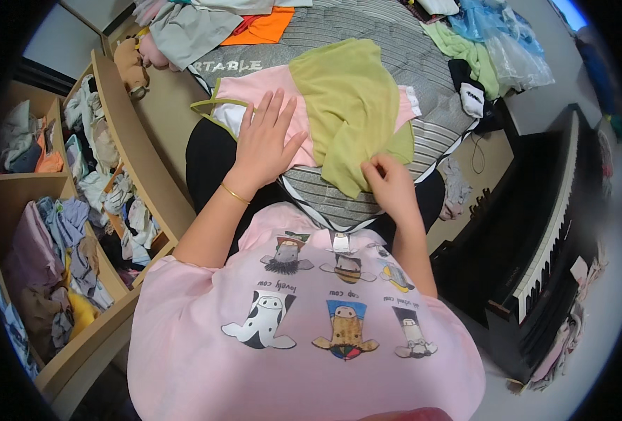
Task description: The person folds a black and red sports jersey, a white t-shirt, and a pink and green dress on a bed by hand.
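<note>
A pink garment with a sheer yellow-green layer [342, 98] lies spread on the grey striped mattress [265, 28] in front of me. A thin green strap and a white patch show at its left end, and more white shows at its right edge. My left hand [267, 137] rests flat on the pink part, fingers stretched out and a gold bangle at the wrist. At the near right edge of the green layer, my right hand [389, 184] has its fingertips pinched together on the fabric.
Open wooden drawers [139, 140] full of clothes stand at the left, near a plush toy [130, 67]. Grey and orange clothes [265, 27] lie at the far left of the mattress. Plastic bags [514, 56] and socks [472, 98] are at the far right. A black piano keyboard [535, 231] stands right.
</note>
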The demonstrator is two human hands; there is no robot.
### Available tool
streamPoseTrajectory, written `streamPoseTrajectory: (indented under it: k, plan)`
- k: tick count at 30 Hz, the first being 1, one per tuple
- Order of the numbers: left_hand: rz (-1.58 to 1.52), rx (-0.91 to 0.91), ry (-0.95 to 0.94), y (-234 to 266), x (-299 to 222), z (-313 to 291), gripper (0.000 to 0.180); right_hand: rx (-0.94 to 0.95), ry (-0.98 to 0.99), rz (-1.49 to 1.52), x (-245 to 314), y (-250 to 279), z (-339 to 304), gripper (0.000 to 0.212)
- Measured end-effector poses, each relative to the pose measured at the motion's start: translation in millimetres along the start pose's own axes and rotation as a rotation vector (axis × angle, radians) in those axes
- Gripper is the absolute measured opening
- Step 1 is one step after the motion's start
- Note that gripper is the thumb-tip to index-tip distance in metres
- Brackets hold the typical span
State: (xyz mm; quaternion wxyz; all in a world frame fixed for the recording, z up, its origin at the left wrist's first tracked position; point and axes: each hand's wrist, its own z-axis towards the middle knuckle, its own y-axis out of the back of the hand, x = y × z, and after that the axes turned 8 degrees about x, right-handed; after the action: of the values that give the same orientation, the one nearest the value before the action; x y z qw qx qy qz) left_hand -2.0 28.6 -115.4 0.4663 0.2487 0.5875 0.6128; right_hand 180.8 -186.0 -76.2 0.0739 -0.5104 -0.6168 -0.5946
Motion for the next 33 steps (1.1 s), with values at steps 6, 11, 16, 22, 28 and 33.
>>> streamPoseTrajectory:
  k: [6, 11, 16, 22, 28, 33]
  plan:
    - [0.003, -0.018, -0.023, 1, 0, -2, 0.067, -0.406, 0.122, 0.404, -57, 70, 39, 0.029]
    - [-0.267, -0.026, -0.215, 29, -4, -38, 0.061, -0.318, 0.045, 0.151, -60, 50, 25, 0.033]
    - [-0.315, -0.078, -0.200, 26, -1, -99, 0.038, -0.360, 0.251, 0.077, -24, 16, -2, 0.037]
    - [-0.313, -0.198, -0.038, 11, -13, -98, 0.033, -0.383, 0.329, 0.039, -40, 32, 6, 0.016]
    - [-0.330, -0.102, -0.047, 14, 5, -96, 0.031, -0.706, 0.273, -0.233, -10, 60, 5, 0.024]
    - [-0.280, -0.168, 0.055, 12, -4, -101, 0.040, -0.246, 0.602, -0.467, 37, -8, 19, 0.054]
